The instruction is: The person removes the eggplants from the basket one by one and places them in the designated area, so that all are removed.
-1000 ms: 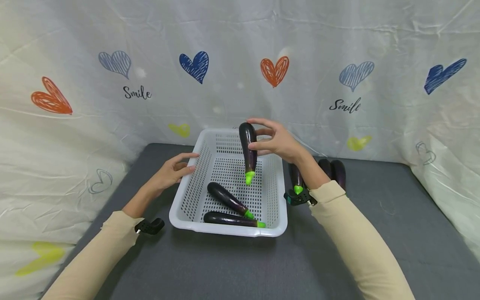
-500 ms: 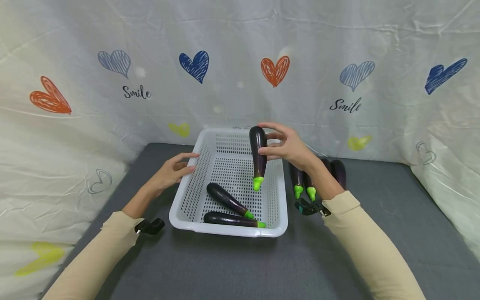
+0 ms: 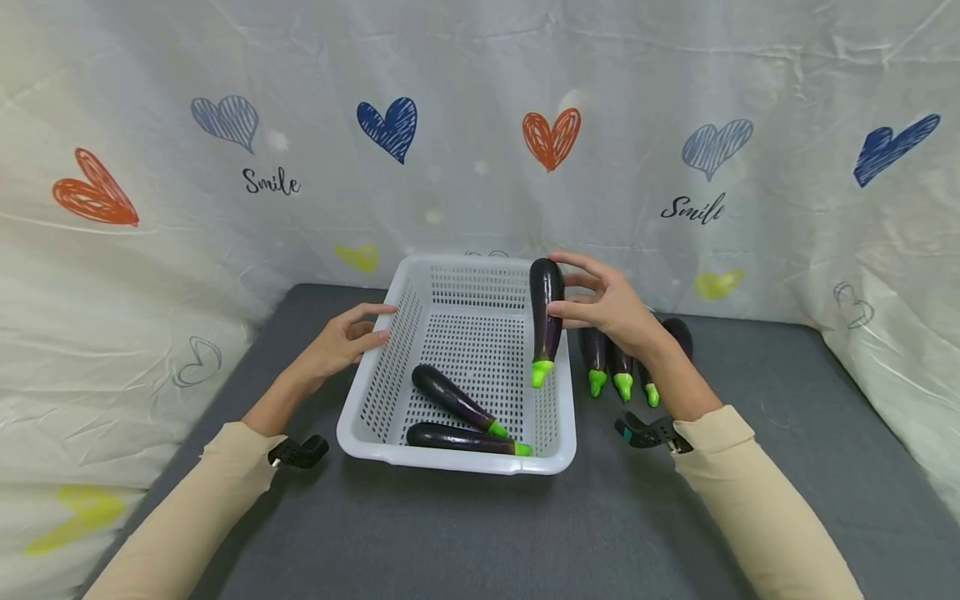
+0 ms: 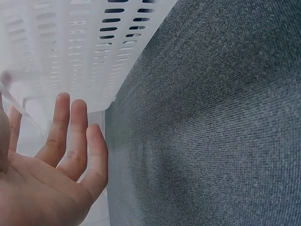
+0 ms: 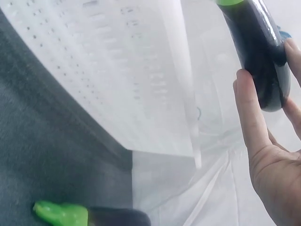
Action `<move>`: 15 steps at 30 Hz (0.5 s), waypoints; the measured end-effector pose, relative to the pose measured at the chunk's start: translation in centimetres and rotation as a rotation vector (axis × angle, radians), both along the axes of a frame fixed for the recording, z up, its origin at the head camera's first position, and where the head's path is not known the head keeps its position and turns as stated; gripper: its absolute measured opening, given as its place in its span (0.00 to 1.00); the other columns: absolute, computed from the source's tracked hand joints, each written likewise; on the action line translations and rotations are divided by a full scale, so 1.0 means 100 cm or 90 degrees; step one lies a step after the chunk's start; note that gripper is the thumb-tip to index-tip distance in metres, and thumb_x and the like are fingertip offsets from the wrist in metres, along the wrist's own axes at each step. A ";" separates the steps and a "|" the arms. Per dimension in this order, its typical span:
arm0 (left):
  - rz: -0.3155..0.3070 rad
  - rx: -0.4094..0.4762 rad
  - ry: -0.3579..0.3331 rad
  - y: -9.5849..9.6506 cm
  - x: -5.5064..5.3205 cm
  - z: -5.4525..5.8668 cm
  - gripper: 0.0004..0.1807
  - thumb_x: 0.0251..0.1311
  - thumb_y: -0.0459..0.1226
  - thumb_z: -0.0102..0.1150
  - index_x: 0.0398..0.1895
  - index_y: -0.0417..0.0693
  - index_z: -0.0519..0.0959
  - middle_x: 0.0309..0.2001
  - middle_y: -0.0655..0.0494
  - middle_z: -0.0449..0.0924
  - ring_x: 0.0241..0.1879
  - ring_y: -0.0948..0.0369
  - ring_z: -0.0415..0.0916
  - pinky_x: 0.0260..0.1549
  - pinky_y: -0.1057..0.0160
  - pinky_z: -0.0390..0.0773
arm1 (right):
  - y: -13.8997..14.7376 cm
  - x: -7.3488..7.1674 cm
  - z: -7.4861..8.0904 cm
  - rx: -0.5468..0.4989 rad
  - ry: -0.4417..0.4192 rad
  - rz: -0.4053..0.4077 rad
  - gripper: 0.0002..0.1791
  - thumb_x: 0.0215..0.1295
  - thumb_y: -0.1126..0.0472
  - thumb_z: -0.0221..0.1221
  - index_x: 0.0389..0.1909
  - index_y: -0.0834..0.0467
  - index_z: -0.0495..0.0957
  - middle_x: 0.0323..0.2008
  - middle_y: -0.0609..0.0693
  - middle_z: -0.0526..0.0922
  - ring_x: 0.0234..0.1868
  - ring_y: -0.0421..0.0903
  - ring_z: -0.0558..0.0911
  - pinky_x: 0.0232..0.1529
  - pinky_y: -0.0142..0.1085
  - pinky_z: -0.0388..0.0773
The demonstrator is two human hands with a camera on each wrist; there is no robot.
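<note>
My right hand (image 3: 611,304) pinches an eggplant (image 3: 546,312) between thumb and fingers, its green stem end pointing down. That eggplant overlaps the right rim of the white plastic basket (image 3: 367,367) in the head view. In the right wrist view, the held eggplant (image 5: 261,52) is gripped near its rounded end, above rim height. My left hand (image 3: 341,342) rests its index finger and thumb at the basket's left rim. Its other fingers (image 4: 78,122) extend loosely along the outside of the slotted wall. Inside the basket lie one slanted eggplant (image 3: 453,396) and another eggplant (image 3: 461,437) along the front wall.
Right of the basket, several eggplants lie side by side on the dark grey table (image 3: 480,533), including a near one (image 3: 594,350) and a far one (image 3: 678,335) partly behind the right forearm. A white curtain (image 3: 465,200) printed with hearts hangs behind and at both sides.
My right hand has carried the eggplant rightward from over the basket's middle to its right rim, uncovering more of the eggplants on the table. The left hand and basket stay put.
</note>
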State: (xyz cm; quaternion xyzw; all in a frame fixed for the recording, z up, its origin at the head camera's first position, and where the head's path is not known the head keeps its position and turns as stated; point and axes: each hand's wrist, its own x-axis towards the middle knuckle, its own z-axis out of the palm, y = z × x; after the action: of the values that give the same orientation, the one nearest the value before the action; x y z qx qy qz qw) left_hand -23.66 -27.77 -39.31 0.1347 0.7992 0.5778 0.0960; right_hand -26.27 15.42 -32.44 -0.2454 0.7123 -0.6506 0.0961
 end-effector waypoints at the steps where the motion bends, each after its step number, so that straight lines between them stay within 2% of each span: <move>1: 0.000 0.000 0.000 0.000 0.000 0.000 0.30 0.73 0.40 0.61 0.76 0.49 0.66 0.59 0.34 0.75 0.47 0.48 0.82 0.39 0.52 0.83 | 0.003 0.001 0.000 0.002 0.002 -0.002 0.40 0.65 0.69 0.68 0.76 0.54 0.64 0.63 0.64 0.69 0.51 0.58 0.83 0.46 0.50 0.82; 9: -0.001 0.005 0.002 0.000 0.000 0.001 0.30 0.73 0.39 0.60 0.75 0.48 0.66 0.57 0.33 0.76 0.46 0.49 0.82 0.38 0.53 0.83 | 0.026 0.006 -0.002 0.015 0.000 -0.033 0.40 0.66 0.68 0.68 0.76 0.52 0.64 0.65 0.62 0.67 0.51 0.55 0.83 0.46 0.48 0.82; 15: -0.002 -0.003 0.001 0.000 0.001 0.001 0.30 0.73 0.39 0.60 0.75 0.49 0.66 0.58 0.34 0.75 0.46 0.49 0.82 0.38 0.53 0.83 | 0.046 0.010 -0.001 -0.010 -0.003 -0.049 0.38 0.68 0.72 0.64 0.77 0.53 0.64 0.66 0.63 0.65 0.52 0.52 0.82 0.45 0.44 0.83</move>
State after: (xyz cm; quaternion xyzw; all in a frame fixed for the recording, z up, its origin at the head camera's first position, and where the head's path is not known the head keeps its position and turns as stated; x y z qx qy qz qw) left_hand -23.60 -27.78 -39.18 0.1363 0.8006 0.5754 0.0965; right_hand -25.31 19.99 -32.50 -0.2167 0.7158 -0.6601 0.0709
